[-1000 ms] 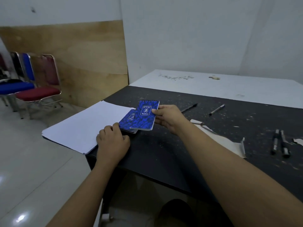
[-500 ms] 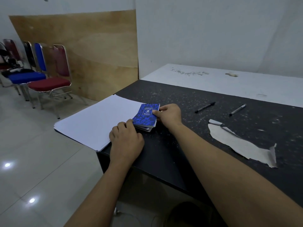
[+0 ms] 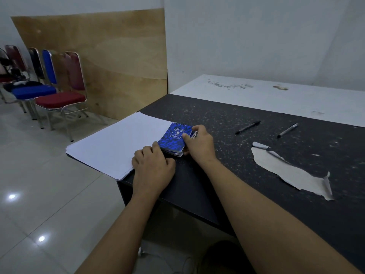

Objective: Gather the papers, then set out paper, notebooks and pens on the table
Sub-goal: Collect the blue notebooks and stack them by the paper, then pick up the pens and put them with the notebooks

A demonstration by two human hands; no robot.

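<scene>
Step in hand, judged from the layout: squaring up the notebook stack [image 3: 174, 138] before the items are set out. The gathering step appears complete, since the paper stack [image 3: 118, 145] lies as one neat pile on the left corner of the table [image 3: 237, 175], with its near-left part overhanging the edge.

Grip state:
- Right hand [image 3: 199, 144]: grips the notebook stack from its right side, thumb on the top cover, fingers wrapped round the far right edge.
- Left hand [image 3: 153, 167]: knuckles up, fingers curled, fingertips against the near end of the notebook stack. Whether it pinches the stack or only steadies it cannot be told.

Location: the notebook stack sits on the black tabletop, just beside the right edge of the paper stack and possibly overlapping it.

Appearance: small pocket notebooks with glossy patterned blue covers, a white emblem on the top cover and a spiral binding along the far edge. The lower notebooks are slightly out of line at the near end.

Next move, as a judgement: lift or slide single notebooks off the top and place them apart on the table, then fetch the black pen [image 3: 247, 127] and the second pen [image 3: 287, 130], which lie well to the right. Glossy covers may slip over one another, so a light pinch on one notebook at a time is advisable.
</scene>
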